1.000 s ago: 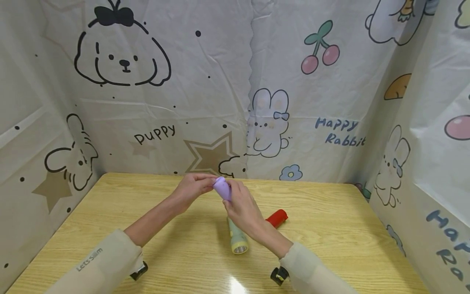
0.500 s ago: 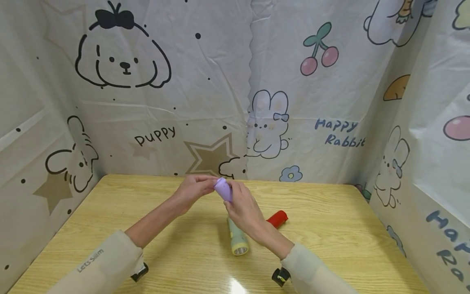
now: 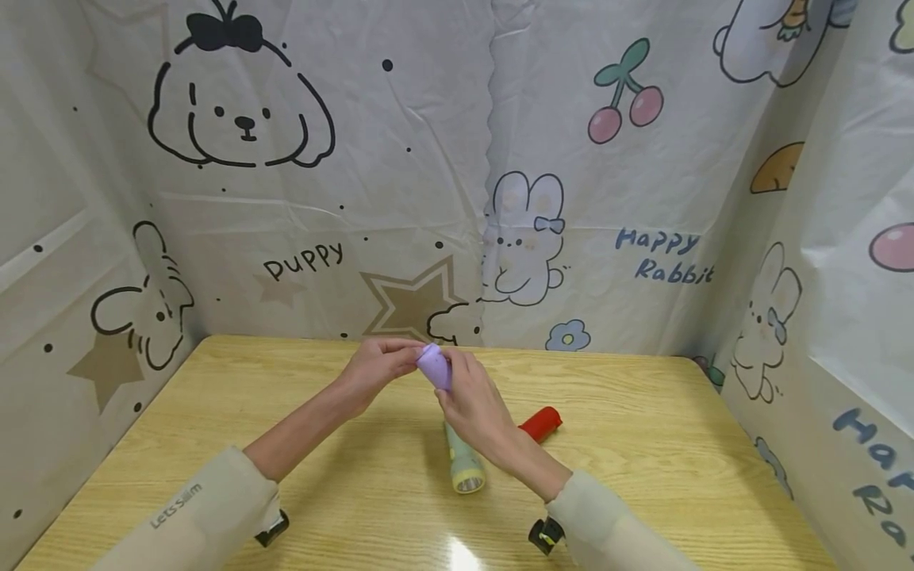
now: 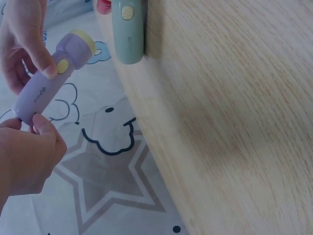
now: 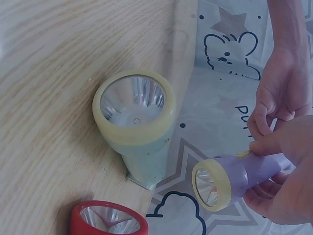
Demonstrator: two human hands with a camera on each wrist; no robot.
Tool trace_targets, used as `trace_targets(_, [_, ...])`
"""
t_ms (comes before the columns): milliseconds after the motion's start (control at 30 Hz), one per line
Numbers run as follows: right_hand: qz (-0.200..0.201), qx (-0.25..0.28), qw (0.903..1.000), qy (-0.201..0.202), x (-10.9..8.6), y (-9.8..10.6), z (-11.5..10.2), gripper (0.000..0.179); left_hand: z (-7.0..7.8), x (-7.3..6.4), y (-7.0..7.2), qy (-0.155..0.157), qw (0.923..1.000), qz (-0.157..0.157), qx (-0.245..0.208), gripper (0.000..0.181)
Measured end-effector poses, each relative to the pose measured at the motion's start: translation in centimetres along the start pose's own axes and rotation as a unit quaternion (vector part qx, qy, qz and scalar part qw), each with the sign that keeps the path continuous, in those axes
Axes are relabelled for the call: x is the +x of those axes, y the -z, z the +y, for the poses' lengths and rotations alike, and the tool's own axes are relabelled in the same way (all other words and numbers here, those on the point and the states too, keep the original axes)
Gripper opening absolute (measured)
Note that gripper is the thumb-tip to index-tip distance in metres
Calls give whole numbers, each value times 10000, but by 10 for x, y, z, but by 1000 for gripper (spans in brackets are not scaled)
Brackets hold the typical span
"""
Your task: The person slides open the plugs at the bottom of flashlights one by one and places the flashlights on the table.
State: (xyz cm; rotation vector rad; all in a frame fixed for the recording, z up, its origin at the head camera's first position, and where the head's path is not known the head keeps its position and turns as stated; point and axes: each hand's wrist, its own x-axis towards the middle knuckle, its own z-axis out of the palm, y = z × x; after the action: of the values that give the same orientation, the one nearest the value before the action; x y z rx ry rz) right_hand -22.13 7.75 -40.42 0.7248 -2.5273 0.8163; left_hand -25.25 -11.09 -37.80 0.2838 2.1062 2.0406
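A purple flashlight [image 3: 434,368] with a yellow lens ring is held up above the table. My right hand [image 3: 474,404] grips its body, the thumb lying close to the yellow switch in the left wrist view. The fingers of my left hand [image 4: 29,159] pinch the tail end, where the fingertips hide part of the cap. In the right wrist view the purple flashlight [image 5: 244,175] points its lens toward the camera. Below my right hand a pale green flashlight [image 3: 466,468] lies on the table, its upper part covered by that hand. A red flashlight [image 3: 543,424] lies partly behind my right wrist.
The light wooden table [image 3: 300,492] meets a printed cloth [image 3: 414,198] at its back edge. That cloth also hangs along the left and right sides. Each sleeve has a small black device at the cuff.
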Motion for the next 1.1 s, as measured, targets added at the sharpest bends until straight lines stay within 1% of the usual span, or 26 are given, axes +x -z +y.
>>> trace_targets(200, [56, -80, 9999, 23, 0, 0, 1, 53, -2, 1, -1, -60, 10000, 10, 2, 31])
trace_targets(533, [266, -121, 9995, 109, 0, 1, 3, 51, 2, -1, -2, -185, 9998, -33, 46, 31])
trace_targets(700, [312, -64, 9994, 118, -1, 1, 4, 51, 3, -2, -3, -239, 9996, -89, 157, 29])
trace_targets(900, [385, 38, 9990, 200, 0, -1, 6, 51, 6, -6, -5, -348, 9985, 16, 428, 28])
trace_targets(1100, [500, 71, 9983, 289, 0, -1, 6, 52, 9, -8, -6, -334, 9982, 131, 486, 27])
